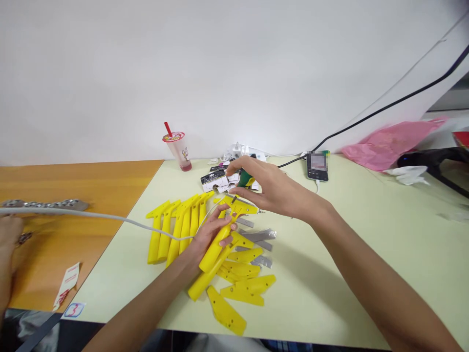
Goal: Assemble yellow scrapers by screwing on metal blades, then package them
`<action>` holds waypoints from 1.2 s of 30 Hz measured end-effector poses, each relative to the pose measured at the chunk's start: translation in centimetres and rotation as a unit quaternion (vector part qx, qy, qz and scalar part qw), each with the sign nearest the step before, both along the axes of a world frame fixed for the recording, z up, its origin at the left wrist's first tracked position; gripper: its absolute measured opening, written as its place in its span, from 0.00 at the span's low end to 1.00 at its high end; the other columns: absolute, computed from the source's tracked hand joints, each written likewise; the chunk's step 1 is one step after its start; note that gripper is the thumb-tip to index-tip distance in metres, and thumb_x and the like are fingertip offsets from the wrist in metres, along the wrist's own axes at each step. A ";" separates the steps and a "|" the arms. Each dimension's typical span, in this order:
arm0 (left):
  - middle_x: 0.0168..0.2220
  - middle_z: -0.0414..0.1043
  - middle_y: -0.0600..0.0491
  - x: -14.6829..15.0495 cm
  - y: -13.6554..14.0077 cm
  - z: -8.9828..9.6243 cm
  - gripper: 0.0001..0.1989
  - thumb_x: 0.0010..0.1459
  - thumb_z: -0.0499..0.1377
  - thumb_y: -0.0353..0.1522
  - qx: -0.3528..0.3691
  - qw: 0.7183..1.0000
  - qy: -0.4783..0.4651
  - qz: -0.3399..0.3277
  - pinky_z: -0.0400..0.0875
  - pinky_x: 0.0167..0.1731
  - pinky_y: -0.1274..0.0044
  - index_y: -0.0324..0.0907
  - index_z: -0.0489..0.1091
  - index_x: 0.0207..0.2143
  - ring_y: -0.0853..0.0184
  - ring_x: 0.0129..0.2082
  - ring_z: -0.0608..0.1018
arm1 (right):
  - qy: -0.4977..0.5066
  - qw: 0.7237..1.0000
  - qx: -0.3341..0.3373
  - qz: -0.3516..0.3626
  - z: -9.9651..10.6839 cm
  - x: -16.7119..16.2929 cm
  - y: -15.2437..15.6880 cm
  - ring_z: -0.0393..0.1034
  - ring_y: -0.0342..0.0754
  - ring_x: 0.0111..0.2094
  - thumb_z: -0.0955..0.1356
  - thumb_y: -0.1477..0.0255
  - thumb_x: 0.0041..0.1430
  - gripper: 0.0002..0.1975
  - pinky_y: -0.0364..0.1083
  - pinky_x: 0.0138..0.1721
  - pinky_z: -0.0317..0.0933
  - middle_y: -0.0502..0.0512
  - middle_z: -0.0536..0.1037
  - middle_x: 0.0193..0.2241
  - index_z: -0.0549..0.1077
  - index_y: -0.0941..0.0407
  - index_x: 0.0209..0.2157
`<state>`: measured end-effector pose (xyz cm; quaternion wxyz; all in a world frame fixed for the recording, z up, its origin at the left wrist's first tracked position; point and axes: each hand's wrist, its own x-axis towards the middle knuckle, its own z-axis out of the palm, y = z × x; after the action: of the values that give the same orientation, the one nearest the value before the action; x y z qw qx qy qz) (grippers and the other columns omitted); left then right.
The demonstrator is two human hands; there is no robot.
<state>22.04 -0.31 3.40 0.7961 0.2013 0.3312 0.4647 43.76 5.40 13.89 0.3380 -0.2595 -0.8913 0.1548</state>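
My left hand (209, 230) is closed round a yellow scraper (215, 250), its round handle pointing toward me and its flat head away. Above that head, my right hand (273, 185) grips a screwdriver (245, 179) with a green and yellow handle. The screwdriver's shaft points down at the scraper head; whether the tip sits in a screw I cannot tell. Beneath the held scraper lies another yellow handle (198, 288). Loose yellow plates (226, 310) with holes are spread in front. Several yellow scraper handles (164, 237) stand in a row to the left. Grey metal blades (262, 239) lie to the right.
Behind my hands are small boxes (214, 180) and a cup (179, 151) with a red straw. A phone (317, 166) on a cable lies at the back right, near a pink bag (392, 144). A grey cable (120, 221) crosses left, by another person's hand (9, 234).
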 end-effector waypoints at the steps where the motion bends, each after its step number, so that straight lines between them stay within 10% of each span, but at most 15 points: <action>1: 0.40 0.73 0.54 0.0 0.0 0.0 0.31 0.51 0.76 0.25 -0.002 1.000 0.000 -0.001 0.60 0.13 0.87 0.47 0.65 0.51 0.72 0.30 0.79 | 0.002 1.000 -0.003 0.001 0.0 0.0 0.0 0.78 0.55 0.50 0.68 0.66 0.76 0.13 0.54 0.51 0.71 0.59 0.81 0.56 0.69 0.50 0.58; 36: 0.40 0.74 0.55 -0.1 0.1 -0.3 0.32 0.51 0.77 0.26 0.004 1.000 0.001 0.007 0.60 0.14 0.88 0.47 0.65 0.52 0.73 0.30 0.78 | -0.004 1.000 -0.003 0.022 0.1 0.4 0.0 0.76 0.56 0.55 0.67 0.75 0.71 0.19 0.55 0.54 0.70 0.59 0.77 0.58 0.67 0.49 0.60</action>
<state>21.98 -0.25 3.07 0.7918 0.2026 0.3318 0.4711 44.15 5.43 14.04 0.3301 -0.2411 -0.8977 0.1642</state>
